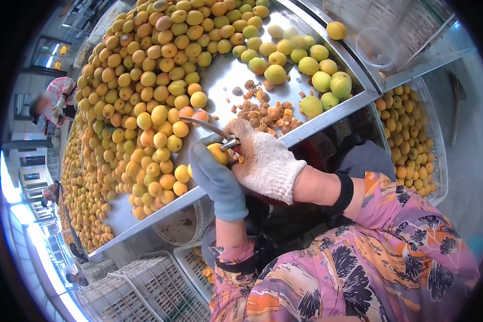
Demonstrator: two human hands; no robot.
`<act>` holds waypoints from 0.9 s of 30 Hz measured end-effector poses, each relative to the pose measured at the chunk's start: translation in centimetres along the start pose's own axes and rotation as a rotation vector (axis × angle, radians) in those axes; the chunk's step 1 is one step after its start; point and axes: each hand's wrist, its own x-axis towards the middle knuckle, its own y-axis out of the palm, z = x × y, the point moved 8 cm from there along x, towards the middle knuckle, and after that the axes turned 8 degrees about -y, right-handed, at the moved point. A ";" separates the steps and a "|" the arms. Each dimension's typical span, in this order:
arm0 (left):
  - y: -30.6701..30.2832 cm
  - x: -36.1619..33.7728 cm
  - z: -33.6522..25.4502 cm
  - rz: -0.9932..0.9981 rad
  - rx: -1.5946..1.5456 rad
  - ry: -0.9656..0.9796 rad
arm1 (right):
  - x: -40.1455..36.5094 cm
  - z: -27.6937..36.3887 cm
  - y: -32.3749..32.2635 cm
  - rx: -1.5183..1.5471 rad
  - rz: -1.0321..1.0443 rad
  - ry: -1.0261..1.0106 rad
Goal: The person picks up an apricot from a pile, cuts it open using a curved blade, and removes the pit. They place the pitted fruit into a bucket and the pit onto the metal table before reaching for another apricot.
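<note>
fruit heap (pixel 161 70): on table (pixel 220 75), left | pits (pixel 268 114): on table, right of heap | crate (pixel 443 177): right of table

No text, label, brand, number or sign can be read: no legible lettering is shown on the pale crates (pixel 126 292) at the near left or on the clear tub (pixel 377 47) at the far right.
</note>
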 end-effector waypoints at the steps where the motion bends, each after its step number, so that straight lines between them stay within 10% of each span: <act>1: -0.2 0.0 -0.2 -0.025 0.033 0.020 | 0.0 -0.2 0.2 -0.023 0.003 0.011; 9: -0.3 0.4 0.8 0.006 -0.070 -0.016 | -0.1 -0.6 1.0 0.005 0.071 0.043; 12: -1.7 -0.5 -1.3 -0.123 0.088 0.439 | 0.3 0.0 1.5 0.118 0.113 -0.043; 14: -1.0 0.2 0.6 0.168 -0.043 0.077 | -0.6 -0.1 1.5 0.228 0.271 0.089; 18: -1.4 0.5 1.5 0.100 -0.252 -0.030 | -2.3 0.3 1.9 0.476 0.540 0.404; 20: 0.6 0.3 4.8 0.202 -1.123 -0.777 | -2.5 0.6 1.8 0.565 0.517 0.398; 27: 1.6 0.2 2.3 0.002 -0.985 -0.776 | -1.0 1.2 -0.6 0.083 0.088 -0.014</act>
